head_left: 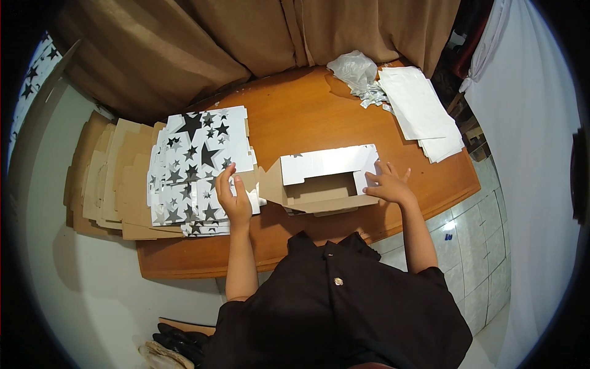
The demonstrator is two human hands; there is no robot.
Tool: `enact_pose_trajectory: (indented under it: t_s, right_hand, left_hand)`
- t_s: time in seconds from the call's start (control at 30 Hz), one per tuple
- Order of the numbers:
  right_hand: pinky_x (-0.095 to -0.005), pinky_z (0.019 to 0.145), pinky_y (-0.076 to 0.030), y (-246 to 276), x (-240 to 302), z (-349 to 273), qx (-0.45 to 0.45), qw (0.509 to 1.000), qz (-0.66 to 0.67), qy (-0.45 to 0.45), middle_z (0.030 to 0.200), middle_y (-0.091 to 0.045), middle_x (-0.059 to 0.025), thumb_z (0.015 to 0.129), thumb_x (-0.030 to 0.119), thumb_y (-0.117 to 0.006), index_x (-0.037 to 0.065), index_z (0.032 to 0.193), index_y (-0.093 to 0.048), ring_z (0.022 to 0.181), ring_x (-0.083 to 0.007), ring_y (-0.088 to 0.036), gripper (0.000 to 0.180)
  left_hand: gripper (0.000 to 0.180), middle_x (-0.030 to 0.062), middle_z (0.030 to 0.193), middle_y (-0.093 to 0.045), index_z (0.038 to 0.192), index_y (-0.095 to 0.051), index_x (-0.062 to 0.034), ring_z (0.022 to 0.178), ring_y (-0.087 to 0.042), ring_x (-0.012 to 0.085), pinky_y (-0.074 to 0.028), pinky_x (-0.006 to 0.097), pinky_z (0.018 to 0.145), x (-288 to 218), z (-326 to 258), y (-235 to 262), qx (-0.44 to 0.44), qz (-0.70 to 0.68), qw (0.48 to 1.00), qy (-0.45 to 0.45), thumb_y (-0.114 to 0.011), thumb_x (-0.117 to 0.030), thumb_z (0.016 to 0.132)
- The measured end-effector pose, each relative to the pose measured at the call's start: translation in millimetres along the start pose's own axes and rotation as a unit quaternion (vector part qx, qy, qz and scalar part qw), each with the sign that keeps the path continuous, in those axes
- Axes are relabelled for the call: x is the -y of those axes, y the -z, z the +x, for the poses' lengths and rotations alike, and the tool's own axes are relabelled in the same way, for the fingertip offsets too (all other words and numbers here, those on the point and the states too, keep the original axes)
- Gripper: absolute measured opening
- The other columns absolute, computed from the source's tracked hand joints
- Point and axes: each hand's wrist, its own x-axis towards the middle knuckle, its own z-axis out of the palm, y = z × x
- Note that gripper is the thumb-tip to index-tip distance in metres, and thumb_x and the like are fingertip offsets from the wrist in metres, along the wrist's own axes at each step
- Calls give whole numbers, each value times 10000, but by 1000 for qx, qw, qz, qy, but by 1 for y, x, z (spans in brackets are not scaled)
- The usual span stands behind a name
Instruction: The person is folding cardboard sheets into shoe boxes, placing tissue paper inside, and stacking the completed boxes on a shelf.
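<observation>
A partly folded cardboard box (326,161), white outside and brown inside, lies in front of me on the wooden table, its middle uncovered. At its right end my right hand (391,184) rests against the white end flap, fingers spread. My left hand (235,200) is raised off the box's left side, fingers stretched out and apart, holding nothing. It is nearest to a brown side flap (270,184) and the stack of flat cardboard sheets (209,144), white with black and grey stars, at the left.
More flat brown cardboard (110,172) leans left of the stack. At the far right of the wooden table (295,107) are a clear plastic bag (354,71), small silvery packets (373,95) and white paper sheets (418,104). A brown curtain (258,37) hangs behind.
</observation>
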Motion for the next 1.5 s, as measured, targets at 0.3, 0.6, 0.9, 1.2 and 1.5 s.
enact_pose_trajectory:
  t_s: [0.3, 0.6, 0.9, 1.2, 1.5]
  right_hand:
    - [-739, 960, 60, 11, 7, 3, 14, 994, -104, -1, 1390, -358, -123, 757, 463, -554, 253, 1167, -606, 1353, -340, -203, 464]
    - [-674, 982, 70, -26, -9, -12, -141, 951, 258, 99, 1290, -479, -93, 817, 434, -590, 188, 1179, -600, 1259, -261, -380, 438]
    - [-352, 976, -349, -59, -24, -22, -132, 798, 520, 275, 1171, -546, -136, 837, 264, -604, 21, 1145, -580, 1133, -248, -482, 393]
    - [-539, 1035, -202, -96, 19, 6, -545, 794, 260, 75, 1283, -462, -165, 788, 185, -646, 103, 1175, -556, 1214, -335, -406, 406]
    - [-631, 1012, -21, -106, 19, 16, -462, 876, 117, 79, 902, -681, 48, 752, 107, -539, 173, 799, -664, 1080, -232, -538, 150]
  left_hand:
    - [492, 130, 1179, -488, 1304, -421, -31, 1070, -495, 176, -387, 298, 948, 62, -26, -41, 167, -226, 916, 286, -577, -116, 845]
    - [1043, 241, 1382, -334, 1427, -56, 21, 1264, -385, 302, -317, 369, 1036, 52, -44, -88, 364, -183, 845, 346, -776, -155, 694]
    - [988, 213, 1355, -383, 1402, -184, 35, 1240, -410, 300, -354, 361, 1018, 46, -34, -92, 430, -91, 842, 312, -770, -167, 633]
    - [885, 201, 1385, -353, 1433, -169, -22, 1292, -344, 271, -273, 350, 1059, 32, -42, -84, 362, -255, 776, 450, -697, -304, 782]
    - [939, 176, 1303, -438, 1420, -175, -2, 1185, -457, 262, -390, 338, 974, 32, -62, -93, 326, -252, 817, 404, -734, -23, 666]
